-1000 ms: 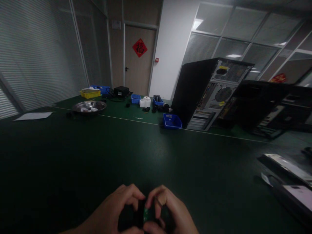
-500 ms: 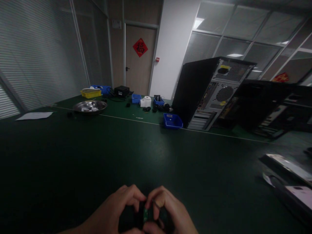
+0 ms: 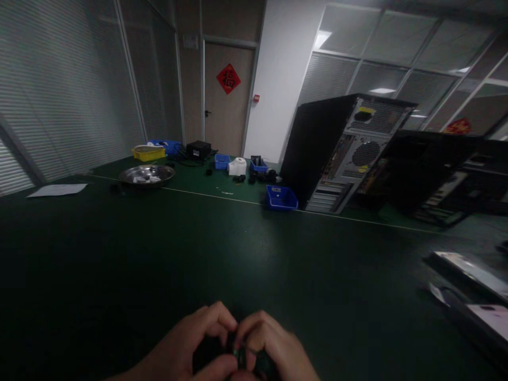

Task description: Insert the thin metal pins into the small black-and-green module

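Observation:
Near the bottom edge of the head view, my left hand (image 3: pixel 190 341) and my right hand (image 3: pixel 273 341) meet, fingers curled around a small dark object with a green part (image 3: pixel 239 355). The left thumb and index finger press on its left side. My right hand's fingers bend over its top and right side. Most of the object is hidden by the fingers, and dim light blurs its shape.
On the green table (image 3: pixel 159 254), a blue tray (image 3: pixel 281 198) stands before a black computer tower (image 3: pixel 317 143). A metal bowl (image 3: pixel 146 175) and paper (image 3: pixel 57 190) lie left, a yellow basket (image 3: pixel 148 153) behind. Phone-like devices (image 3: pixel 472 271) rest at right.
My right hand's fingers have curled in closer to the left hand, and the left thumb has risen onto the object. Less of the green part shows.

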`<state>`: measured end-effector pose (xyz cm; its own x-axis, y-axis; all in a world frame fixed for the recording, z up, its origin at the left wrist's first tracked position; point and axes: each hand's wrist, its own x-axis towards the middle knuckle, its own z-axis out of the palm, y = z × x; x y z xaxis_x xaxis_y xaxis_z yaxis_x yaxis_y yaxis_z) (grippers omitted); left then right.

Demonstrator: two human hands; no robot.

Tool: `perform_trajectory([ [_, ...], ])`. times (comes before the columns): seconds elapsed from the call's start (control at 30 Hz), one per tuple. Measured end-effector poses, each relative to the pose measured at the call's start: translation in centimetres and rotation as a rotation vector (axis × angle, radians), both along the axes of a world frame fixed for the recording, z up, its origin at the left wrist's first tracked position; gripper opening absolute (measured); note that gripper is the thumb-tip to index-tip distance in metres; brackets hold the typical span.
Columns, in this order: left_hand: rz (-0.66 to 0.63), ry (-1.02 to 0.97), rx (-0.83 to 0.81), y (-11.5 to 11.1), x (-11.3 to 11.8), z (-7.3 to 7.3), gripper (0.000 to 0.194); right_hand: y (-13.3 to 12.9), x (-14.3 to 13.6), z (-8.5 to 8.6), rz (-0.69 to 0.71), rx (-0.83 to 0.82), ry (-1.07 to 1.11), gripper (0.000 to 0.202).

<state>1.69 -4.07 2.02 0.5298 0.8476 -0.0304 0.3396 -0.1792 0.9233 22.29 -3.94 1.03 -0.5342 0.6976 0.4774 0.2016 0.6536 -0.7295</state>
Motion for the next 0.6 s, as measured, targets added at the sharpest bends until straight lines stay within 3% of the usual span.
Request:
perform_trajectory([
  [0.2,0.012,0.043,0.058,-0.1,0.2,0.5,0.010,-0.1,-0.1,-0.5,0.005,0.005,-0.002,0.033],
  [0.3,0.015,0.030,0.052,-0.1,0.0,0.6,0.015,-0.1,-0.1,-0.9,-0.077,-0.018,0.122,0.034],
  [0.37,0.036,0.042,0.062,0.0,-0.1,0.5,0.017,-0.1,0.0,-0.7,-0.154,-0.015,0.186,0.033],
  [0.6,0.079,0.048,0.065,0.0,-0.4,0.1,0.018,0.0,0.3,0.6,-0.160,-0.036,0.124,0.028],
])
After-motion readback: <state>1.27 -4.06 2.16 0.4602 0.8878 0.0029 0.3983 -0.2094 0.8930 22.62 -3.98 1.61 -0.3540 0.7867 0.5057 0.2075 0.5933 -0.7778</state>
